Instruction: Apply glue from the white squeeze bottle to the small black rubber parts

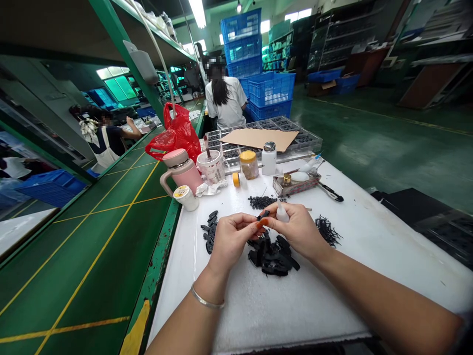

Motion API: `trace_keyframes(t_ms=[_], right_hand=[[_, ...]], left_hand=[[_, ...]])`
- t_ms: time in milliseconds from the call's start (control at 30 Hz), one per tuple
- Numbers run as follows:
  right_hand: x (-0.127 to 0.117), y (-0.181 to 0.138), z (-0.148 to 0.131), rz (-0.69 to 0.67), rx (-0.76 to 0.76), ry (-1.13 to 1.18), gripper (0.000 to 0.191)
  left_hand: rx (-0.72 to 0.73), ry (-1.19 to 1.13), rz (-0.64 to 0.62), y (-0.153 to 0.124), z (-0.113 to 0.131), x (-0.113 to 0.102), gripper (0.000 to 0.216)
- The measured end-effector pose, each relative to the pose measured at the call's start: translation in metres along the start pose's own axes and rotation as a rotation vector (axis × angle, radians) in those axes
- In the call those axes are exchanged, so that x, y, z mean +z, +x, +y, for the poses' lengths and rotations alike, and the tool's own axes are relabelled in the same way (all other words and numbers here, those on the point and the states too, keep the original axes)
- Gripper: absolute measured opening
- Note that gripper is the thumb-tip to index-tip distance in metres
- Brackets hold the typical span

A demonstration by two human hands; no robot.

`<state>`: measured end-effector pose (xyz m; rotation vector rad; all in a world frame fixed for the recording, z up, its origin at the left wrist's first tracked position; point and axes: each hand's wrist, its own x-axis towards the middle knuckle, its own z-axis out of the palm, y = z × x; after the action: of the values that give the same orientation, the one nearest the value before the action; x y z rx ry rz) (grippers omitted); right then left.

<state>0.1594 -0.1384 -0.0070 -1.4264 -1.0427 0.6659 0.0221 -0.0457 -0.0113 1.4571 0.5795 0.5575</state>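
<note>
Over the white tabletop (254, 315) my two hands meet fingertip to fingertip. My left hand (229, 240) is closed, pinching a small black part (263, 215). My right hand (300, 230) is closed around a small white squeeze bottle (283, 213) with a narrow tip, and its thumb and finger also reach the black part. Fingers hide some of that part. Directly below lies a heap of curved black pieces (274, 257). More black pieces (210, 230) lie left of my left hand. Tiny black parts (263, 201) are piled behind my hands, and thin black sticks (328, 231) lie to the right.
A pink thermos (184, 172), a patterned cup (211, 166), a yellow-lidded jar (249, 165) and a white bottle (269, 160) stand at the back. Right of them are a small tray (295, 187) and a cutter (330, 192). A green conveyor (92, 236) runs along the left. People sit further off.
</note>
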Motion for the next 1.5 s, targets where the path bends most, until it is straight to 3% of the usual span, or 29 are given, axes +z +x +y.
trace_keyframes(t_ms=[333, 700, 933, 1033, 1200, 1333, 1500], right_hand=[[-0.006, 0.003, -0.003, 0.061, -0.030, -0.066, 0.024], [-0.019, 0.008, -0.009, 0.164, -0.060, -0.165, 0.019], [-0.025, 0.011, -0.003, 0.192, -0.104, -0.208, 0.017], [-0.027, 0.009, -0.005, 0.195, -0.119, -0.222, 0.017], [-0.031, 0.008, -0.009, 0.206, -0.163, -0.250, 0.016], [-0.036, 0.012, -0.005, 0.239, -0.164, -0.257, 0.017], [-0.038, 0.015, 0.000, 0.245, -0.151, -0.251, 0.017]], left_hand=[[-0.023, -0.037, -0.006, 0.004, 0.002, -0.009, 0.022], [0.121, 0.097, 0.232, 0.017, -0.004, -0.031, 0.022], [0.317, 0.066, 0.487, 0.016, 0.029, -0.057, 0.021], [0.230, 0.169, 0.379, 0.028, 0.037, -0.063, 0.021], [0.168, 0.847, 0.104, 0.067, 0.019, -0.048, 0.017], [0.175, 1.028, 0.026, 0.092, -0.003, -0.030, 0.009], [0.153, 1.140, -0.004, 0.104, -0.016, -0.019, 0.013]])
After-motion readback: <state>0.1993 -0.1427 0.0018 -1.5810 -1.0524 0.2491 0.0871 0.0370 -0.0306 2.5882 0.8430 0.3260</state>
